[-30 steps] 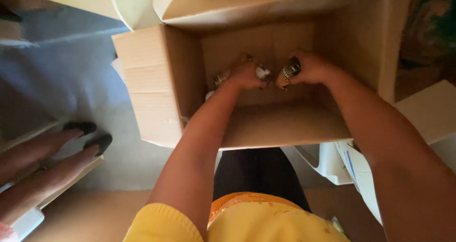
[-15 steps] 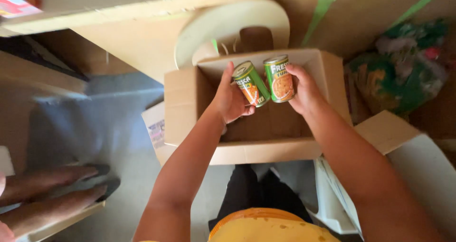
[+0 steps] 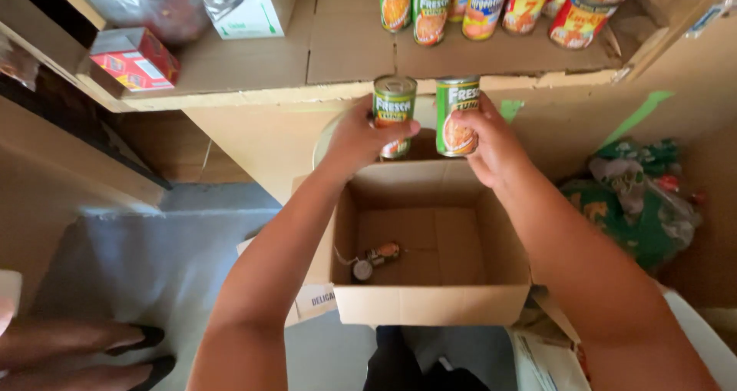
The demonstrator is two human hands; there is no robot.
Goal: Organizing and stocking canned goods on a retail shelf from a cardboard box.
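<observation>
**Two cans held at shelf edge above open carton**

The left hand (image 3: 361,139) is closed around a green-labelled can (image 3: 394,113), fingers wrapped over its front, so the lower part of the label is covered. The right hand (image 3: 491,147) grips a second green can (image 3: 457,116) from the side and below, thumb across the label. Both cans are upright, just beside each other without clearly touching, and level with the front edge of a cardboard-lined shelf (image 3: 307,61).

Directly below the hands stands an open cardboard box (image 3: 430,303). Inside, on its floor, lies one small can on its side (image 3: 375,259); its label is too small to make out. The near flap and what sits under the box are hidden by the person's forearms and dark trousers.

On the shelf, a row of upright cans (image 3: 491,7) in green, yellow and red labels is cut off by the top of the frame. Farther left on the shelf sit a red carton (image 3: 134,57) and a white carton (image 3: 253,11), with a clear plastic bag partly out of frame. At right, a green printed bag (image 3: 637,214) rests against the wall. At lower left, another person's feet in dark sandals (image 3: 142,352) are cut off by the frame edge.
</observation>
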